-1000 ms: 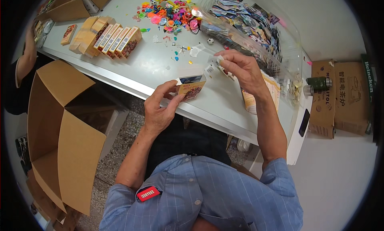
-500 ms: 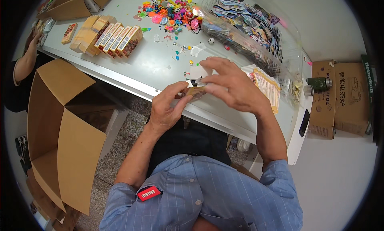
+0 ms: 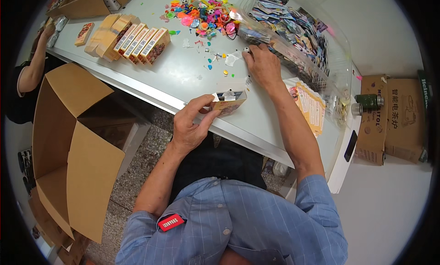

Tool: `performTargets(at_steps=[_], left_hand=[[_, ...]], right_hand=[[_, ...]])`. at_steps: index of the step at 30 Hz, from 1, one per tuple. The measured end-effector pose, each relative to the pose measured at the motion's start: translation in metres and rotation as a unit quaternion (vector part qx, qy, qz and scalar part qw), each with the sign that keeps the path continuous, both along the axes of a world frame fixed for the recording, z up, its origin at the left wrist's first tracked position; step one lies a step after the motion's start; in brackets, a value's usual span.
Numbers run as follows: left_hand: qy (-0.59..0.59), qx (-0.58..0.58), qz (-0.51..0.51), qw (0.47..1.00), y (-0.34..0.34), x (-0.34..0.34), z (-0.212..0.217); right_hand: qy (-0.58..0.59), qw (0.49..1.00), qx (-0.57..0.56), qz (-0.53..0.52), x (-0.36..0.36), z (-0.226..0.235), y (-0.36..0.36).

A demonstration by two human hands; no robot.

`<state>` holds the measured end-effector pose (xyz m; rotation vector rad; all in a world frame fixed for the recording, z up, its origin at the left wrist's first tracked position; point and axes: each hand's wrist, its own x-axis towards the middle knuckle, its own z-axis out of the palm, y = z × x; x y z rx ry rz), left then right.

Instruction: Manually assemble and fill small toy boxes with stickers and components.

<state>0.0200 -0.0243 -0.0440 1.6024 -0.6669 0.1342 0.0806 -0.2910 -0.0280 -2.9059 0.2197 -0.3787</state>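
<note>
My left hand (image 3: 192,125) grips a small printed cardboard box (image 3: 228,108) by its left end, at the table's front edge. The box's top flap stands up, and dark contents and a pale piece show inside. Farther forward, my right hand (image 3: 263,68) is down on the table with its fingers curled. Its thumb and forefinger close on a small black-and-white toy football (image 3: 246,49), mostly covered by the fingertips. Beside that hand lie a white scrap (image 3: 233,58) and several tiny coloured trinkets. A clear plastic bin (image 3: 293,58) full of cards stands just beyond it.
A heap of colourful small toys (image 3: 201,15) lies at the back. Filled boxes (image 3: 153,46) stand in a row at the left, beside flat cartons (image 3: 107,38). Printed sheets (image 3: 308,104) are on the right. A big open carton (image 3: 94,173) stands left; another person's arm (image 3: 39,63) shows beyond.
My right hand has left the small box and moved forward to the toy football. The left hand keeps its grip, and the box's open top now shows.
</note>
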Motion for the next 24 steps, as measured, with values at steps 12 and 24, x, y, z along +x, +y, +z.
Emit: performTargets(at_steps=[12, 24], left_hand=[[0.008, -0.006, -0.013, 1.0, -0.004, 0.002, -0.003], [-0.004, -0.012, -0.01, 1.0, -0.007, -0.001, -0.004]], right_hand=[[-0.023, 0.921, 0.268, 0.281, -0.08, 0.081, 0.026], [-0.07, 0.936, 0.219, 0.265, -0.099, 0.059, 0.036]])
